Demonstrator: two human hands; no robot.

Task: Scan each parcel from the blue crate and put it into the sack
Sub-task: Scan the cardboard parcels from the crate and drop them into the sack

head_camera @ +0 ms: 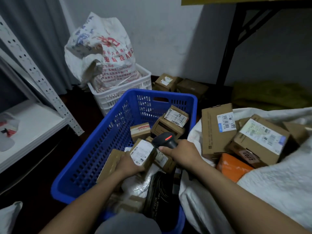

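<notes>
A blue crate (108, 137) stands in front of me, holding several cardboard parcels and soft bags. My left hand (130, 166) grips a small cardboard parcel (143, 153) with a white label facing up, just above the crate's contents. My right hand (182, 153) holds a black barcode scanner (164, 141), its red light showing, right beside that parcel's label. To the right lies the open white sack (270, 186) with several boxes (217, 130) and an orange packet (233, 166) inside.
A white crate (118, 97) with a printed woven bag (101, 53) stands behind the blue crate. More boxes (179, 85) lie on the floor by the wall. A white metal shelf (33, 125) is at the left, a dark table frame (236, 39) at the back right.
</notes>
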